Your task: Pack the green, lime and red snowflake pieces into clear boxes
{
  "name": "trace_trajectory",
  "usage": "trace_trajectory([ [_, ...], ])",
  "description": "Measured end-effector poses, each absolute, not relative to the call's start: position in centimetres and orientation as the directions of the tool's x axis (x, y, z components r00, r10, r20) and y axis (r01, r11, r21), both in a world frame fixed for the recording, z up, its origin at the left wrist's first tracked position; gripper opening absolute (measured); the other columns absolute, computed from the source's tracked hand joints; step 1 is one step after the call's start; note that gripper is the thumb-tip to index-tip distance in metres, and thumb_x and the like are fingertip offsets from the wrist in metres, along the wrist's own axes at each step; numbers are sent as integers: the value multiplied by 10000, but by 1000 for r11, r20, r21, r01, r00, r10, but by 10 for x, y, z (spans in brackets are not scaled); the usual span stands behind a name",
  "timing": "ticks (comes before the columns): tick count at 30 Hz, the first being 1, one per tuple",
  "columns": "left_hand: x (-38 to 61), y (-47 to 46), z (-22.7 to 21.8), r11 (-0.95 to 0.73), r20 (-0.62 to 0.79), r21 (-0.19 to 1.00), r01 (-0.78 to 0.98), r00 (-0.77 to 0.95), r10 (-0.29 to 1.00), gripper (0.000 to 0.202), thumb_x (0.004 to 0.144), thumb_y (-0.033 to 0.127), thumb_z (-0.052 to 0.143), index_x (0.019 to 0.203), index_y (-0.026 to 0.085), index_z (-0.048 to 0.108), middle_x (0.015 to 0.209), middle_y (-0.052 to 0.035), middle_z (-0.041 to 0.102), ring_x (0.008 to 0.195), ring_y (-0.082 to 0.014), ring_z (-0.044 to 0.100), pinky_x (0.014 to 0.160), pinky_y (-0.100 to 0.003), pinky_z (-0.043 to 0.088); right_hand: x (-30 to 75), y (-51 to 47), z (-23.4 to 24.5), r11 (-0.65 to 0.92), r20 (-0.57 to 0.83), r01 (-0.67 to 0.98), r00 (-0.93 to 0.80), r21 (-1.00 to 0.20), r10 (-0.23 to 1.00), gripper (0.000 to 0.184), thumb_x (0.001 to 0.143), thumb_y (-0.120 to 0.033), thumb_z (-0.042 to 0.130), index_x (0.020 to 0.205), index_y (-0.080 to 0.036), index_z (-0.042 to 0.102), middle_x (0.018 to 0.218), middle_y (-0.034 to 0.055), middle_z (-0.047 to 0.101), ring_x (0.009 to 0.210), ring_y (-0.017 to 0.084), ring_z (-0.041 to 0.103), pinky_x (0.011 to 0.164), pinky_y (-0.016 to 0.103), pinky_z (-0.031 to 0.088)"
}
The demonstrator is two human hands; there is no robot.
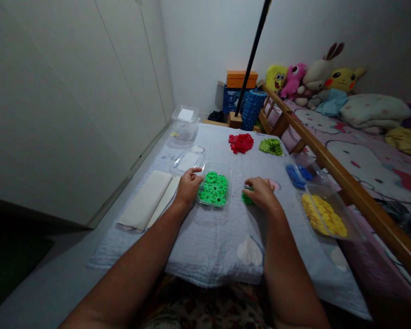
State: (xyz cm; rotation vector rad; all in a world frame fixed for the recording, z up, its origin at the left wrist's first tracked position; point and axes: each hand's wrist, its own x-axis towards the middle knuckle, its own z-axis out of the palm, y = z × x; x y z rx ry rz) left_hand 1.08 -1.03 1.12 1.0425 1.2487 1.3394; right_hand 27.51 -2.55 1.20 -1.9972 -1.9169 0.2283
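A clear plastic box point(227, 170) holding several bright green flower-shaped pieces point(213, 188) lies on the pale blue cloth point(208, 237). My left hand point(188, 186) rests against the box's left rim, fingers curled on its edge. My right hand point(262, 193) lies to the right of the box, fingers closed over a small heap of green pieces point(246, 199) on the cloth.
Farther back lie a red pile point(241, 142) and an olive-green pile point(271, 146). At right, clear boxes hold blue pieces point(297, 176) and yellow pieces point(324, 214). Empty containers point(185, 123), a lid point(188, 161) and folded paper point(147, 198) sit left. A wooden bed rail point(345, 180) runs along the right.
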Motion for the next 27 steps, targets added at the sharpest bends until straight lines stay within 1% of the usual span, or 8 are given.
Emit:
trace_trajectory([
  [2,10,-10,10,17,-31,995,-102,-139,990,411,656,352,702,1019,163,664,573,97,407,512,-94,359,516,-241,262,274,-27,12,-25,81,953,52,-303,995,150,743,-274,758,888,-252,792,1011,107,725,1003,323,561,877,457,370],
  [5,10,-9,7,18,-31,995,-99,-136,990,411,661,348,700,1025,159,662,577,98,407,515,-94,358,518,-240,270,270,-29,15,-44,17,970,50,-238,999,187,752,-282,760,934,-253,791,1067,109,727,1029,321,546,857,425,346],
  [10,9,-8,6,20,-28,998,-59,-140,990,425,673,352,691,1049,154,664,589,94,419,526,-97,368,522,-240,275,271,-31,25,-56,-17,977,54,-204,998,273,845,-335,702,1091,-241,774,1129,118,719,1082,316,541,871,408,333],
  [12,9,-8,7,17,-25,998,-60,-141,990,421,675,352,688,1046,155,666,588,93,416,526,-97,368,522,-241,269,276,-33,27,-59,-36,976,53,-207,998,327,839,-355,715,1142,-242,762,1144,118,708,1100,317,542,890,405,340],
  [16,10,-9,10,13,-24,997,-74,-142,990,405,663,344,687,1022,158,668,579,95,403,520,-96,358,520,-241,255,288,-36,26,-40,-95,972,18,-233,995,452,746,-361,810,1179,-251,743,1159,114,671,1114,322,546,901,389,375],
  [19,10,-10,11,15,-28,996,-85,-145,989,408,655,349,692,1013,156,663,576,98,396,518,-94,347,516,-240,248,294,-37,21,-3,-60,963,-14,-269,998,506,695,-328,854,1179,-245,733,1135,105,636,1090,304,549,897,364,409],
  [23,11,-9,10,23,-38,994,-106,-144,989,426,650,358,701,1021,153,655,575,100,403,518,-95,349,514,-239,255,294,-36,15,22,-43,945,-39,-325,998,471,685,-246,849,1141,-224,733,1099,85,611,1048,265,565,908,335,435],
  [27,10,-9,8,18,-32,995,-96,-144,989,432,653,363,703,1028,154,660,582,96,413,524,-96,357,521,-237,265,289,-32,12,46,4,923,-48,-381,999,364,711,-182,806,1067,-210,740,1036,69,623,992,232,583,878,311,441],
])
